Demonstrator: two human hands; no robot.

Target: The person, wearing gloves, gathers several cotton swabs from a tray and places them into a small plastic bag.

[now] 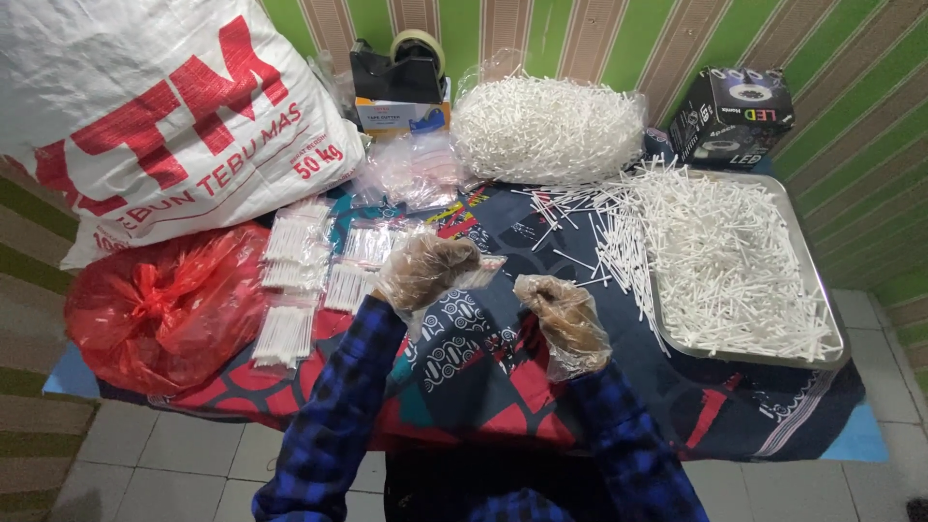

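Sleeves: blue checked, nearest the camera, leading up to both of my hands over the counter [580, 387], which wears a patterned cloth.
White sack: biggest thing here, woven plastic with red print [164, 116], slumped at the far left.
Red bag: knotted plastic bag [164, 309], just in front of the sack, near my left elbow.
Metal tray: shallow and rectangular [826, 360], at my right, heaped with loose white sticks [735, 261] that spill over its left edge onto the cloth.
Clear bag of sticks: bulging open bag [546, 130] at the far edge, full of the same white sticks.
Black box: small carton [732, 114] behind the tray.
Tape dispenser: black, with a roll on top [398, 68], sitting on a small box.
Filled packets: flat clear packets of sticks [295, 280], laid in rows just left of my left hand.
Left hand: in a loose plastic glove [425, 269], fingers closed around a small clear pouch [480, 272].
Right hand: gloved too [563, 314], loosely curled and holding nothing that I can make out, near the pouch but apart from it.
Pouch handling: my judgement is it is feather-light, limp and slippery against the gloves; best pinched at the open mouth edge so it stays spread.
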